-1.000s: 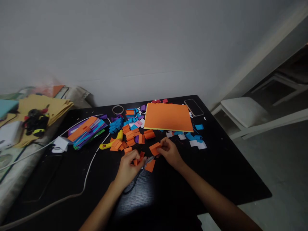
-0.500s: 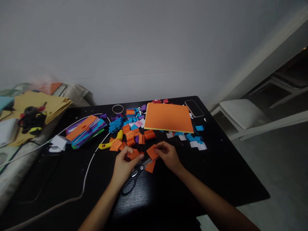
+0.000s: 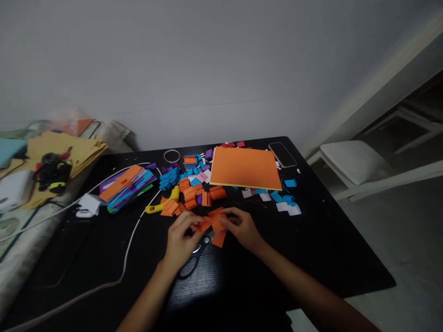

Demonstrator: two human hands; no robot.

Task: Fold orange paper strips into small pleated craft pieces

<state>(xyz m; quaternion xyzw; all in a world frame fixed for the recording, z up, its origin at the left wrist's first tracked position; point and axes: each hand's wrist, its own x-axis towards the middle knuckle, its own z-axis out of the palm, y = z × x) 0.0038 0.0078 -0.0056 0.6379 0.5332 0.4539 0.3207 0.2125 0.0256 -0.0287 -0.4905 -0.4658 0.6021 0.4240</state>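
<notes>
In my left hand (image 3: 182, 237) is a small orange paper piece (image 3: 203, 224), pinched between thumb and fingers. My right hand (image 3: 242, 227) grips another orange paper piece (image 3: 217, 219) by its right side. The two pieces are close together, and I cannot tell whether they touch. Beneath them lie black-handled scissors (image 3: 198, 252) on the dark table, their blades partly hidden. One more orange paper square (image 3: 218, 239) rests by the scissor blades. Just beyond the hands are several folded orange paper pieces (image 3: 190, 193) and a yellow glue gun (image 3: 165, 204).
A large orange sheet (image 3: 245, 168) lies at the back, with a phone (image 3: 283, 154) to its right. Blue folded papers (image 3: 169, 178), a roll of tape (image 3: 172, 156) and a stack of coloured paper (image 3: 129, 186) sit farther left. A white cable (image 3: 128, 249) crosses the table (image 3: 277, 272).
Both paper pieces have come closer together, the left one turning in my fingers. The right piece is lifted and tilted more upright. The view has shifted slightly.
</notes>
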